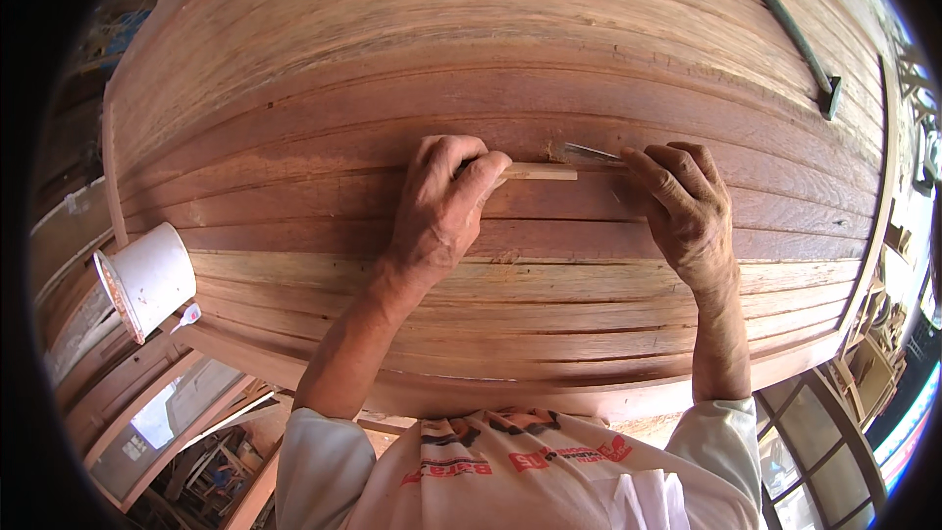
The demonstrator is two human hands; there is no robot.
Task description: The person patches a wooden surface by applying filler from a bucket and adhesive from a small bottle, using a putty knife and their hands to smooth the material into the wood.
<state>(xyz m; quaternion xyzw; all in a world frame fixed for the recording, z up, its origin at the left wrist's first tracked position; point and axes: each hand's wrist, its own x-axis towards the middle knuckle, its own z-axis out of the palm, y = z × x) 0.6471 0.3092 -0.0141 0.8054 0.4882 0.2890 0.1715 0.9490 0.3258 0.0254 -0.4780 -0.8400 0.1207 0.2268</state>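
Observation:
My left hand (439, 198) is closed round a short, light wooden strip (545, 172), whose free end points right, just above the planks. In my right hand (687, 194) is a tool with a thin, flat metal blade (592, 152); my fingers hide its handle, so I cannot tell its exact kind. The blade points left, its end close to the strip's far side. A little brown crumbly stuff (549, 150) shows by the blade's end. Beneath both hands is a wide wooden panel (373, 88) of long planks with dark grooves between them.
A white bucket (162, 275) with a brown-smeared rim lies tilted at the panel's left edge, beside a small white bottle (188, 315). At the far right rests a long dark-handled tool (785, 25) with a flat metal head. Framed glass panels (819, 447) stand below at right.

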